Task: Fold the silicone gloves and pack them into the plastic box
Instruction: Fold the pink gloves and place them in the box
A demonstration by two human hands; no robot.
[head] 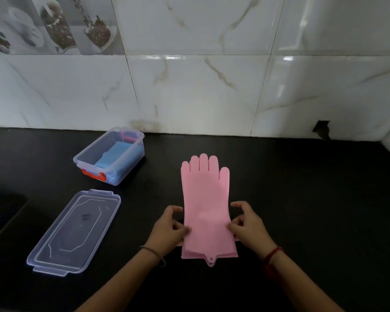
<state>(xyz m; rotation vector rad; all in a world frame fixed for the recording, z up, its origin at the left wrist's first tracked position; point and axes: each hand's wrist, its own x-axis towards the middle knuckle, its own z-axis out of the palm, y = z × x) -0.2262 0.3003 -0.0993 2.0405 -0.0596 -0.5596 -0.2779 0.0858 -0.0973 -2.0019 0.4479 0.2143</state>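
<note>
**A:** ok what's on the black counter (pixel 302 199), left to right?

**B:** near the front left corner there's a clear lid (pixel 74 233) lying flat by itself. Behind it, closer to the back edge by the marble tile wall (pixel 212 86), sits the plastic box (pixel 109 155), open, red latch on the near end, something blue folded inside (pixel 113 155).

**A:** and the gloves?

**B:** pink silicone gloves (pixel 206 206), flat around the middle of the counter, well apart from the box, fingers pointing at the wall, cuff toward the front edge. Looks like two stacked, going by the doubled cuff edge.

**A:** hands?

**B:** left hand (pixel 170 228) is pinching the left edge down near the cuff, fingers closed on it. Right hand (pixel 249 226) does the same on the right edge, thumb and fingers clamped on the silicone. Bracelet on the left wrist, red thread on the right.
</note>
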